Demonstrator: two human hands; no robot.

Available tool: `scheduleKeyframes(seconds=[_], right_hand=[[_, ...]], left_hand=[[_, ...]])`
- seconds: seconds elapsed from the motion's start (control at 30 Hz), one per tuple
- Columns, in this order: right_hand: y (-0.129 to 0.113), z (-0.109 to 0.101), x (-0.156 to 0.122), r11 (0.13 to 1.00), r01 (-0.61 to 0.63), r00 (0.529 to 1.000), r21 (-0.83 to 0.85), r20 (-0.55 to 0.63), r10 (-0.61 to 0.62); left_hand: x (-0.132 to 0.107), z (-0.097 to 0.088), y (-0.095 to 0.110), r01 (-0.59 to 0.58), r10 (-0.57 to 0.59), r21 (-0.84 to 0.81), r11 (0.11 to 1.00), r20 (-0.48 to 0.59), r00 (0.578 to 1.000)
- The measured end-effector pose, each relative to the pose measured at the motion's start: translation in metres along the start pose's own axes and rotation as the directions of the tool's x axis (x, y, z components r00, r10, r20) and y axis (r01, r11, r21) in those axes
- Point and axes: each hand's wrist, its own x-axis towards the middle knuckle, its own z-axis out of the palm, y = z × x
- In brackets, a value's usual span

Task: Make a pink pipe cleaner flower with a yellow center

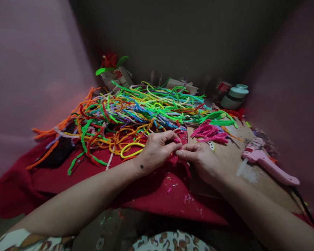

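My left hand (157,150) and my right hand (199,158) meet over a red cloth (151,190), fingertips together. Both are closed in a pinch on a small pink pipe cleaner piece (177,141) held between them. Just behind the hands spreads a big heap of pipe cleaners (136,111) in orange, green, yellow, blue and purple. A small pile of pink pipe cleaners (209,132) lies right of my hands, beside a few bright green ones (221,118).
A pink glue gun (267,162) lies on a brown board (240,164) at the right, its cord trailing off. A pale green jar (234,96) stands at the back right. Small boxes and a red flower with green leaves (111,64) sit at the back. Pink walls close in on both sides.
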Motion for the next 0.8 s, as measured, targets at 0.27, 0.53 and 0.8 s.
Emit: scheduleKeyframes(seconds=[0.27, 0.53, 0.8], right_hand=[[-0.002, 0.0, -0.002, 0.999, -0.01, 1.0, 0.034, 0.012, 0.01], [0.0, 0.001, 0.0, 0.998, -0.013, 1.0, 0.058, 0.011, 0.013], [0.002, -0.002, 0.0, 0.998, 0.011, 0.997, 0.067, 0.077, -0.016]], left_hand=[[0.007, -0.013, 0.011, 0.303, -0.232, -0.228, 0.925, 0.291, 0.928], [0.004, -0.005, 0.005, -0.106, 0.106, 0.094, 0.99, 0.005, 0.994], [0.006, -0.007, 0.007, -0.07, 0.069, 0.091, 0.993, 0.013, 0.998]])
